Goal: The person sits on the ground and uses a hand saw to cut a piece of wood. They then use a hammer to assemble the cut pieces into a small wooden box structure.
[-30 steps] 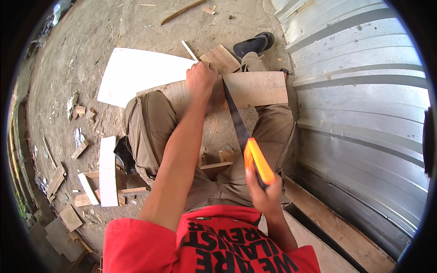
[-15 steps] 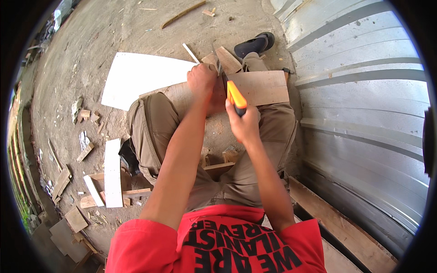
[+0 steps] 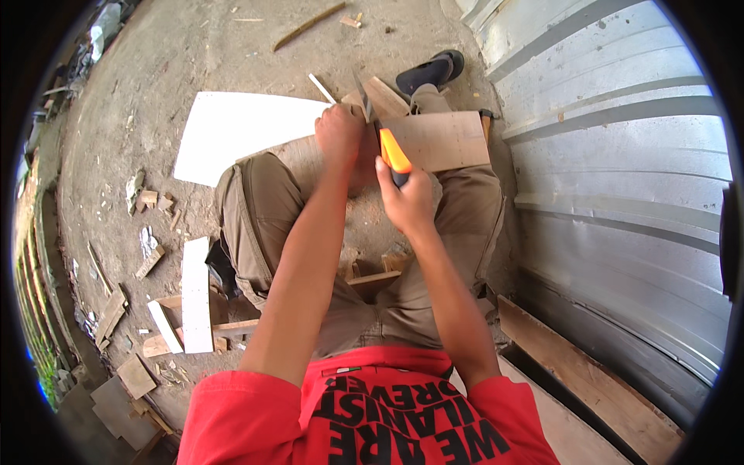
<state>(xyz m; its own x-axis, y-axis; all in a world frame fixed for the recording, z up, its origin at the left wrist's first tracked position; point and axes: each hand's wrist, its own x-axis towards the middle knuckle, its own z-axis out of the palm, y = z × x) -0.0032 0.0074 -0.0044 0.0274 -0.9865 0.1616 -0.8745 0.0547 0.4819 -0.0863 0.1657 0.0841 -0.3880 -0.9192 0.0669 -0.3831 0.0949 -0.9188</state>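
Observation:
A thin brown plywood board (image 3: 442, 139) rests across my knees. My left hand (image 3: 339, 133) presses down on it near its middle, fingers curled over the far edge. My right hand (image 3: 407, 200) grips a hand saw (image 3: 394, 153) by its orange handle; the dark blade runs forward through the board just right of my left hand. I sit on a low wooden stool (image 3: 373, 273), part of which shows between my legs.
A white sheet (image 3: 232, 132) lies on the dirt floor beyond my left knee. Wood offcuts (image 3: 190, 310) and scraps are scattered at left. Corrugated metal sheeting (image 3: 612, 155) stands close on the right, with a plank (image 3: 589, 380) along its foot. A dark sandal (image 3: 431, 71) covers my right foot.
My right hand pushed the saw forward from beside my right thigh up to the board; the blade now sits deep in the cut. My left hand stayed on the board.

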